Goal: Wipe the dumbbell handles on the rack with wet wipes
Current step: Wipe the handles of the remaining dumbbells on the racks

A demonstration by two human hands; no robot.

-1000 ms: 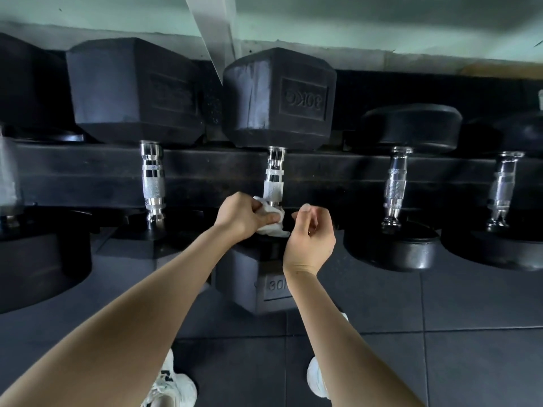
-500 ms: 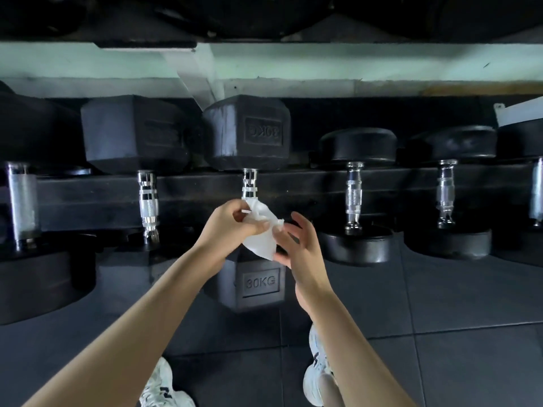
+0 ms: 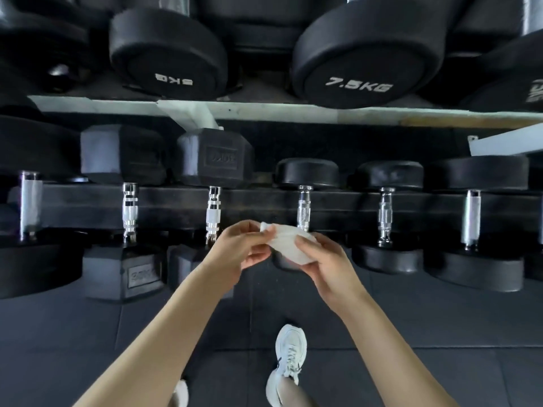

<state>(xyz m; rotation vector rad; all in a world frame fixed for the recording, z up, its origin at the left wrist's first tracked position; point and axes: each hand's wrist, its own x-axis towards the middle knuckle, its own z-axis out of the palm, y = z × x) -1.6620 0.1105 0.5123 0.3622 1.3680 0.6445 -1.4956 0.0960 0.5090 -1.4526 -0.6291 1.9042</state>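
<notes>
A: Where's the wipe (image 3: 289, 245)?

B: Centre of frame, bunched between both hands. The left hand (image 3: 238, 248) pinches its left end, thumb against fingers (image 3: 251, 230). The right hand (image 3: 326, 259) grips the rest, thumb on top and fingers curled beneath. It touches no metal.

A: Which way to the next target?

B: Probably the handle (image 3: 304, 208) just above the wipe in frame. The hex handle (image 3: 214, 212) sits to the upper left, beside the left hand.

A: Its axis?

B: Up-down in frame, running away from the person. The right hand is nearer.

A: Room to move?

B: There are open gaps on both sides before the neighbouring handles. The far head (image 3: 308, 171) and a near head, mostly hidden by the hands, cap its ends. The rail (image 3: 258, 201) crosses behind it, so I'd expect short strokes. The shelf (image 3: 293, 111) overhangs higher up, well apart.
</notes>
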